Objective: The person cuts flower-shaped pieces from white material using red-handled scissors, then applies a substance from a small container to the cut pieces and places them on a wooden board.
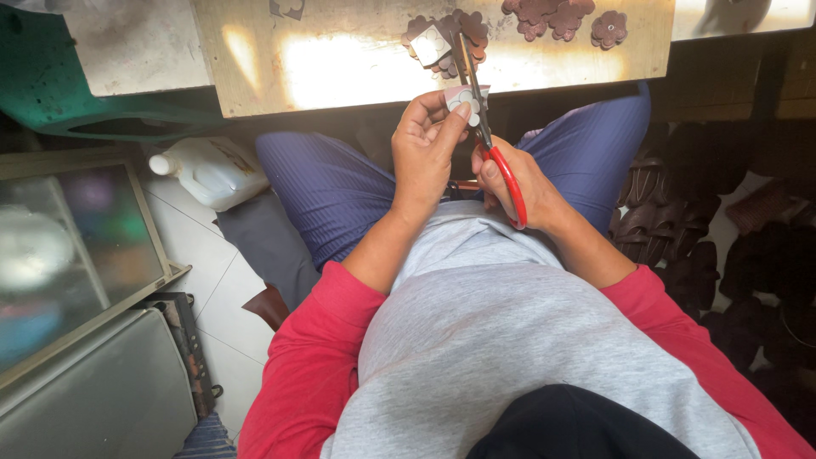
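Note:
My left hand (429,144) pinches a small pale piece of material (465,95) between thumb and fingers, over my lap. My right hand (514,183) grips red-handled scissors (497,153), whose blades point up and meet the pale piece. Just beyond, on the wooden workbench (340,68), lie several dark brown flower-shaped cutouts (557,15) and a small square pale piece (430,44).
A white plastic jug (208,170) lies on the tiled floor at the left. A glass-fronted cabinet (76,246) stands at the far left. Dark brown leather pieces are piled (671,221) at the right, beside my knee. A green surface (42,76) is at top left.

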